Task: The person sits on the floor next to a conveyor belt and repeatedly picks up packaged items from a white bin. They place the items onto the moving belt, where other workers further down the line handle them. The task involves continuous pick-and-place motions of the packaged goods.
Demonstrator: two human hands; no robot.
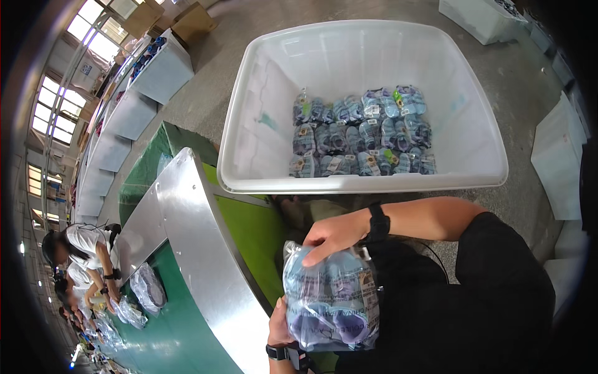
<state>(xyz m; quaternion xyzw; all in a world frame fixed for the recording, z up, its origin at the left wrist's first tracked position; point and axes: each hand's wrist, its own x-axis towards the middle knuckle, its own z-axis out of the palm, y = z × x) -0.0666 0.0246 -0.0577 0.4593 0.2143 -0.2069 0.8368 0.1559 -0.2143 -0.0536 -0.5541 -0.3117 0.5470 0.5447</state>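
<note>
A clear plastic bag of light blue shoes with purple insides is held in front of my body. My left hand grips its left side from below, most of the fingers hidden behind the bag. From above, my right hand closes over the top edge, thumb on the front. Just beyond my hands stands a large white tub. Rows of similar bagged shoes lie on the bottom of that tub.
Left of me a green conveyor belt runs beside a metal edge, carrying bagged items. Co-workers stand along it. More white tubs line the far left, and another tub stands at the right.
</note>
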